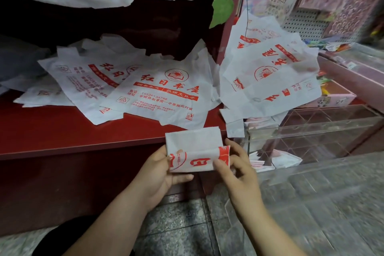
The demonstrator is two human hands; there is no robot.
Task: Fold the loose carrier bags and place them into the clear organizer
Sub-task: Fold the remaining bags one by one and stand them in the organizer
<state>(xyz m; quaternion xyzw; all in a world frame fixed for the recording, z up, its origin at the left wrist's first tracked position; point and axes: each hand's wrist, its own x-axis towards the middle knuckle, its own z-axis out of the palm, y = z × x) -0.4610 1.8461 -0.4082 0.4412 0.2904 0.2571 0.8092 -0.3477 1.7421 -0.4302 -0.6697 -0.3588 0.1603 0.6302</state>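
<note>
Two hands are holding a folded bag (193, 149) in the air, just in front of the edge of the red tabletop (62, 131). The bag is white with red print, and it is folded into a small block. The left hand (164, 174) is gripping its left end. The right hand (239, 169) is pinching its right end, where the plastic is curling over. Both grips are closed on the bag.

On the tabletop, loose bags (166, 93) are lying flat and spread out, some lying over others. To the right, a heap (270, 77) of more bags is hanging over the back of the clear organizer (311, 129). The organizer is standing just right of the hands. A few small bundles (284, 161) are lying inside it, near its left side. A green leaf (222, 6) is hanging higher up.
</note>
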